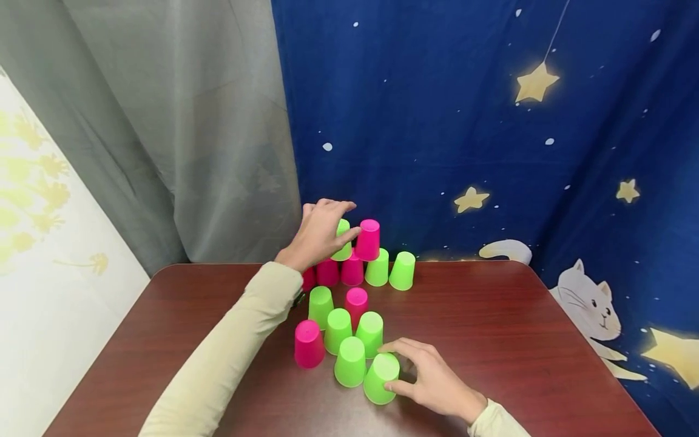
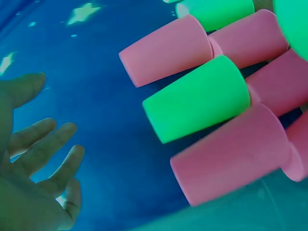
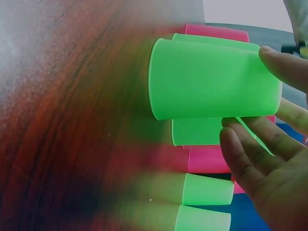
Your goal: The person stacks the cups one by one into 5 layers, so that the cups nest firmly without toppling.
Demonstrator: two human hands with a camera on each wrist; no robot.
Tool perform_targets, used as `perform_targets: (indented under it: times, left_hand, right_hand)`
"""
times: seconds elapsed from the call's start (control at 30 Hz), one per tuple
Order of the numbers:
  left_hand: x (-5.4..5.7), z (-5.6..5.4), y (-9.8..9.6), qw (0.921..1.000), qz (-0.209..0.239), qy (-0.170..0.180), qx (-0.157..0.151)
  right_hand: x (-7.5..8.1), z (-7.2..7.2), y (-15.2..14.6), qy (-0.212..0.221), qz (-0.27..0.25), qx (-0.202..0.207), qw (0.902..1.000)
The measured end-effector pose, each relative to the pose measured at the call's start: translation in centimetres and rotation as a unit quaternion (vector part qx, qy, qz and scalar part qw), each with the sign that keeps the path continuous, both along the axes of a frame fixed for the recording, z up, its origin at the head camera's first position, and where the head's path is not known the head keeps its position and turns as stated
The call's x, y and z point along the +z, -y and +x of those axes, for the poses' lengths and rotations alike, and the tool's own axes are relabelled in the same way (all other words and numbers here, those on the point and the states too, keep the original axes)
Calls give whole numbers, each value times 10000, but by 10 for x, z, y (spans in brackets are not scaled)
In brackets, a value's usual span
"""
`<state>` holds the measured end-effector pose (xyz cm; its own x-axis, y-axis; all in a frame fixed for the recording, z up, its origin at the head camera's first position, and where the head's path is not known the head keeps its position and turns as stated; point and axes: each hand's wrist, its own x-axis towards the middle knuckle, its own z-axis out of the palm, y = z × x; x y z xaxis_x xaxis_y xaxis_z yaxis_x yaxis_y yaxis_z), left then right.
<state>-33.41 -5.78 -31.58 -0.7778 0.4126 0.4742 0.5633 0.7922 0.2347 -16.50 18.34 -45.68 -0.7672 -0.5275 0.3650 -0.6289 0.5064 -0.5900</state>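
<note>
My left hand (image 1: 322,233) is raised over the back of the table, beside an upper row of upside-down plastic cups. That row holds a green cup (image 2: 197,98) between a pink cup (image 2: 166,50) and a second pink cup (image 2: 231,154). Its fingers (image 2: 45,149) are spread and loosely bent, apart from the cups, with nothing in them. At the front, my right hand (image 1: 437,379) holds a green cup (image 1: 381,379), thumb on the near side and fingers on the far side. This cup stands upside down on the table.
Under the upper row stands a bottom row with pink cups and a green cup (image 1: 401,271) at its right end. Between the hands stand several loose upside-down cups, among them a pink cup (image 1: 309,344). The brown table (image 1: 491,328) meets a blue curtain (image 1: 415,121) behind.
</note>
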Motion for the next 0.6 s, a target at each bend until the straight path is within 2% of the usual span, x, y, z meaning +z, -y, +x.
perform_targets:
  times: [0.13,0.27,0.37,0.47,0.6]
  left_hand:
    - [-4,25,25,9991,337,-119,-215]
    - [-20,50,48,9976,562,-80,-392]
    - [-38,67,62,9974,600,33,-387]
    - [-62,81,73,9981,540,196,-245]
    - [-94,97,85,9968,528,608,9]
  right_hand:
    - [-1,0,-1,-1,-128,31,9999]
    - [0,-2,-3,7,-164,87,9998]
    - [5,-4,-6,-27,-193,91,9998]
    - [11,-7,-10,-133,-149,6,9998]
    - [22,-12,-18,-240,-70,-109,9996]
